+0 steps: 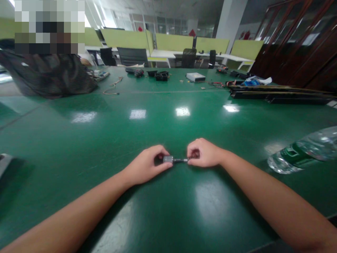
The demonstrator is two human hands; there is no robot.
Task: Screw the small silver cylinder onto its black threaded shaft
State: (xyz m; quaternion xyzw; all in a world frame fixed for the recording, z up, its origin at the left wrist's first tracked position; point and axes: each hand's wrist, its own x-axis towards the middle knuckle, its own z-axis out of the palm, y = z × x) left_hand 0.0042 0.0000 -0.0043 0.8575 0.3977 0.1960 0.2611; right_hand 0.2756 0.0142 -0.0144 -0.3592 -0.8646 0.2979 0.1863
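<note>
Between thumb and fingers, my left hand (150,163) pinches a small grey block (168,160) just above or on the green tabletop (147,207). A thin metal screwdriver shaft (180,160) runs sideways from the block's right side to my right hand (204,153). Curled fingers of that hand close round the other end, so its handle is mostly hidden. Whether the shaft's tip sits inside the block or only touches it, I cannot tell.
A clear plastic bottle (300,151) lies at the right. Across the far side are a dark bag (52,75), black parts (161,75), a silver box (195,77) and long black strips (279,94). A grey object's corner (4,163) shows at the left edge.
</note>
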